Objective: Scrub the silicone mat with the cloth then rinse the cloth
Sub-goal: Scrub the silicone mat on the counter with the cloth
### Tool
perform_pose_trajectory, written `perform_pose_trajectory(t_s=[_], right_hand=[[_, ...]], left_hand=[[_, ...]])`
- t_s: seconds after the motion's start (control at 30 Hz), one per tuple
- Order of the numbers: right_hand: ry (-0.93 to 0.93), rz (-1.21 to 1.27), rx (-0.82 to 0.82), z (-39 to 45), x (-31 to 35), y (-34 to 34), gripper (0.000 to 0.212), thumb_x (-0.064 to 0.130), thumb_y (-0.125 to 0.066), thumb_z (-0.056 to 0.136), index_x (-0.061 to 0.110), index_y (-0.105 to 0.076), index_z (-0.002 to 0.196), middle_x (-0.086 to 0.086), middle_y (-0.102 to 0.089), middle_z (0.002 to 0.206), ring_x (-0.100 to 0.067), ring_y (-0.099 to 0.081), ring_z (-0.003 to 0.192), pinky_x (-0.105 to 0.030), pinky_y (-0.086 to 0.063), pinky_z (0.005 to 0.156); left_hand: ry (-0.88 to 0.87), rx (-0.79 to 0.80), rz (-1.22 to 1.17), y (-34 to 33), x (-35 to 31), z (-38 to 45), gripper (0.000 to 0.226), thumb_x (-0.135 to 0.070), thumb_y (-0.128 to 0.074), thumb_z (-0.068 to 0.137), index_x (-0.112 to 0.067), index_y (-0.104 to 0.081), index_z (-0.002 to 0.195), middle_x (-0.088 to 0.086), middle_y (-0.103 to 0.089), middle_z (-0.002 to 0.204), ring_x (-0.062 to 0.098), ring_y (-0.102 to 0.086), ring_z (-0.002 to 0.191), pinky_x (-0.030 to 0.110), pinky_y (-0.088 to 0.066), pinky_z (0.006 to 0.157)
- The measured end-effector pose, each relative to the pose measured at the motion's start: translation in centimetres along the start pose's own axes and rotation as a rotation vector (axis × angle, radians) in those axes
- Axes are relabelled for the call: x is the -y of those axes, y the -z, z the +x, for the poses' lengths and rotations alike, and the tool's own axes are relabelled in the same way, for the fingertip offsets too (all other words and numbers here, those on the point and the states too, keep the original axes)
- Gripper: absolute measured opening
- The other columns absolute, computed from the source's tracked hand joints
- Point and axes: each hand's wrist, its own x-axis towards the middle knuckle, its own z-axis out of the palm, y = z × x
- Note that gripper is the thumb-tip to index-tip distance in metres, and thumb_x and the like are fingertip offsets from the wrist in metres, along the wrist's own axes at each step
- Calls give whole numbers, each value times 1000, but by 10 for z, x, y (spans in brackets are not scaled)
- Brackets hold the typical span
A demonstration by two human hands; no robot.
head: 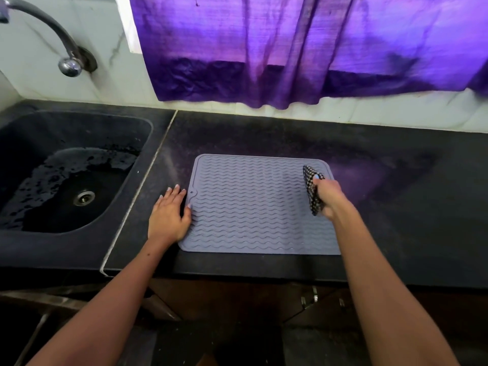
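On mat (250, 204) | left hand (169, 217) fingers flat, edge | right hand (330, 198) fingers curled gripping cloth (311, 188)

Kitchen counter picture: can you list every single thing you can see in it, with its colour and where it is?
Silicone mat: one, grey, flat on the counter.
Cloth: one, black-and-white checked, at the mat's right edge.
Counter: one, black, under the mat.
Sink: one, black, wet, left of the counter.
Tap: one, dark with a shiny tip, above the sink.
Curtain: one, purple, on the wall behind.
Left hand: flat on the mat's left edge.
Right hand: grips the cloth.
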Motion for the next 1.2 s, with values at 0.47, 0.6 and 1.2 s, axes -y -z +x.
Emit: perform_pose_trajectory(t_s=[0.47,0.6,1.2], right_hand=[[620,-1021,177,-25,-52,-78,56,16,-40,96,12,-20,148,-2,-17,156,-16,-11,146,-32,-6,119],[129,-183,190,-7,-10,-67,31,13,-45,95,3,-56,122,-10,-60,109,-23,-55,105,-29,-42,84],[568,-804,369,-47,-46,-124,52,17,-42,97,14,-28,146,-1,-24,155,-18,-21,144,-37,-17,119]], left_hand=[[5,-21,16,-2,2,2,63,-40,-26,86,-9,-44,138,8,-35,150,22,-27,141,38,-17,117],[18,-12,9,-2,0,2,62,-40,-26,86,-9,-44,138,8,-34,151,22,-26,142,39,-17,118],[25,-22,8,-1,-1,1,70,-45,-18,84,-9,-43,138,8,-34,151,22,-25,142,37,-14,117]])
